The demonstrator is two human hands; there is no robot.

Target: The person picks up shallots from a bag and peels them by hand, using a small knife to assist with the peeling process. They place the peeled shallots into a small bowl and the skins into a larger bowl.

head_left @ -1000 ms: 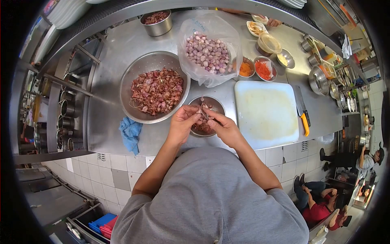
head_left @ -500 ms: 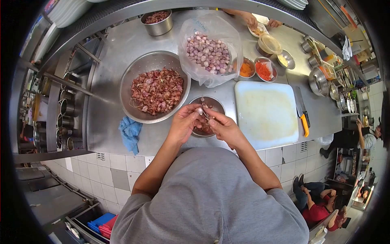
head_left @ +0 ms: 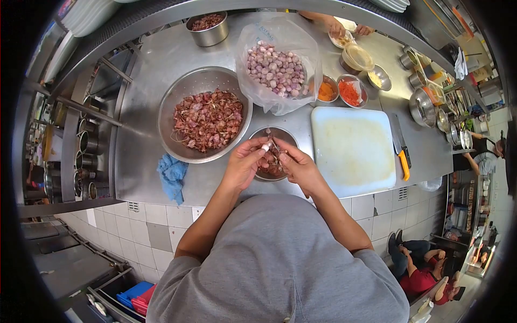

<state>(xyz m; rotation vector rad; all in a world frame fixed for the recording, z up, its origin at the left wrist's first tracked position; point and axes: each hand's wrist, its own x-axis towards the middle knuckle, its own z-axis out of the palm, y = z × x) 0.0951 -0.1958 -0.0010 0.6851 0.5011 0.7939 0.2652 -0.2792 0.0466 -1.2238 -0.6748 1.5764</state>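
Observation:
My left hand (head_left: pixel 242 165) pinches a small pale shallot (head_left: pixel 266 146) between thumb and fingertips. My right hand (head_left: pixel 298 166) is closed close beside it, its fingertips pinched; whether they hold skin or a small blade I cannot make out. Both hands are above a small steel bowl (head_left: pixel 290 141) with reddish-brown skins inside. A large steel colander (head_left: pixel 171 110) to the left holds a heap of unpeeled reddish shallots (head_left: pixel 209 119). Beyond my hands, a clear plastic bag (head_left: pixel 306 40) stands open, full of peeled purple-white shallots (head_left: pixel 276 70).
A white cutting board (head_left: pixel 353 151) lies to the right, beside a yellow-handled knife (head_left: pixel 404 164). A blue cloth (head_left: pixel 172 177) is near the front edge. Bowls of orange pieces (head_left: pixel 326 90) and red strips (head_left: pixel 350 94) stand behind. Another person's hands (head_left: pixel 338 28) work across the table.
The shallot in my left fingers shows more white, and my hands have shifted slightly. Across the table, the other person's hand has moved a little over a bowl. A person at far right has moved.

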